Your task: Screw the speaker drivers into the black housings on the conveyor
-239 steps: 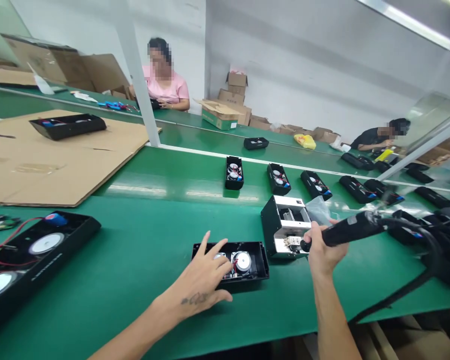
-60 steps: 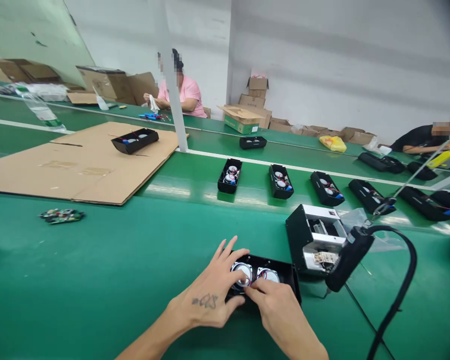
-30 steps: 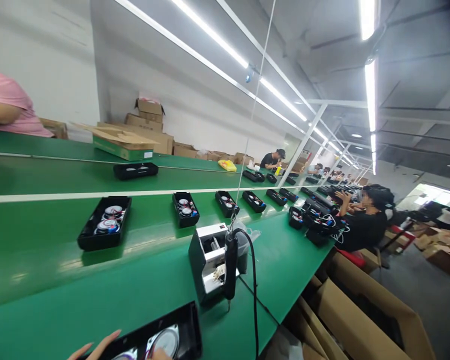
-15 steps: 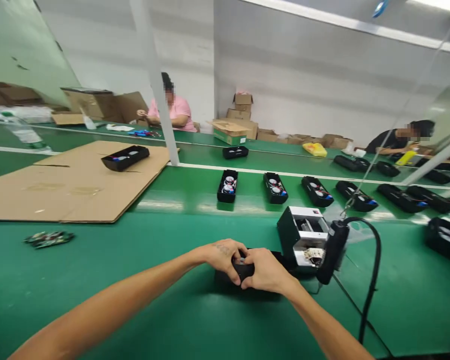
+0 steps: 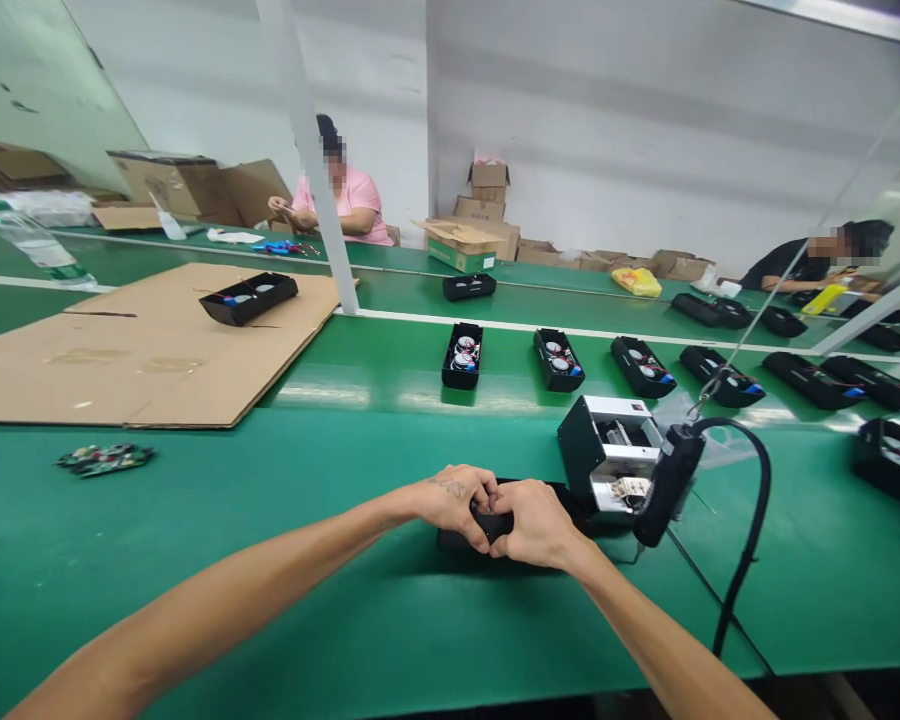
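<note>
Both hands pressed together over a black speaker case (image 5: 457, 541).

Left hand (image 5: 450, 497) and right hand (image 5: 536, 523) curl closed around it on the green workbench (image 5: 195, 560), any pinched part hidden; an electric screwdriver (image 5: 669, 485) stands just beside.

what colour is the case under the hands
The case is black, seen best in the head view.

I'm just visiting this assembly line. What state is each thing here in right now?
Left hand: closed over the black case, touching the right hand.
Right hand: closed over the same case.
Black case: lying on the green belt, mostly covered by the hands.
Corded electric screwdriver: hanging tip-down, unheld.
Row tray: open, round speakers showing.
Cardboard sheet: lying flat.
</note>
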Action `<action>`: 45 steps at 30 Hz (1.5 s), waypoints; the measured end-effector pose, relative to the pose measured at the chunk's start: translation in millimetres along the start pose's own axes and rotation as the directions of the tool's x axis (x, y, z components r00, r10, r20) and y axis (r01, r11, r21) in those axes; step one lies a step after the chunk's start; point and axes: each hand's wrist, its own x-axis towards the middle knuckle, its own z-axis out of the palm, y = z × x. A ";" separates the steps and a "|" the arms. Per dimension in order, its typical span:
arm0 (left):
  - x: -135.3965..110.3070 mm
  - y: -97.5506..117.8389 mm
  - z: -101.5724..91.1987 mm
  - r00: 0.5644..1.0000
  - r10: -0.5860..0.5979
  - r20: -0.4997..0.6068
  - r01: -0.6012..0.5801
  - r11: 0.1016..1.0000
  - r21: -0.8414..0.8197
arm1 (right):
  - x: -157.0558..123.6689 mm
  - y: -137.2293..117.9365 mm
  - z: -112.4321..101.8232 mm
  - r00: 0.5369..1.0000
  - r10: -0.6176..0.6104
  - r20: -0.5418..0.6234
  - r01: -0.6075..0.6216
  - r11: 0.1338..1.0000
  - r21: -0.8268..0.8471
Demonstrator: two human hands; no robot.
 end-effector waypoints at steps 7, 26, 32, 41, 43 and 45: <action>1.6 -0.2 -2.4 0.998 -0.053 0.041 0.055 0.997 -0.063 | -0.3 6.6 -11.5 0.998 -0.047 0.052 0.050 0.997 -0.061; 1.9 4.7 3.8 0.999 0.044 -0.006 -0.043 0.997 0.064 | 5.2 6.7 -3.5 0.996 -0.079 0.032 0.080 0.997 -0.022; -16.7 10.9 22.1 0.988 0.134 -0.078 -0.112 0.964 0.240 | -35.0 -1.3 -12.4 0.994 -0.104 -0.045 0.103 0.995 -0.014; -49.7 7.0 84.9 0.897 0.366 -0.245 -0.162 0.791 0.590 | -119.5 93.7 -18.5 0.221 0.455 -0.862 -0.310 0.871 0.380; -49.8 6.6 86.8 0.891 0.372 -0.260 -0.158 0.792 0.590 | -116.8 116.7 -14.0 0.303 0.557 -0.773 -0.226 0.830 0.510; -49.4 6.3 87.0 0.889 0.370 -0.271 -0.152 0.795 0.588 | -112.0 130.3 -7.1 0.316 0.598 -0.736 -0.087 0.791 0.606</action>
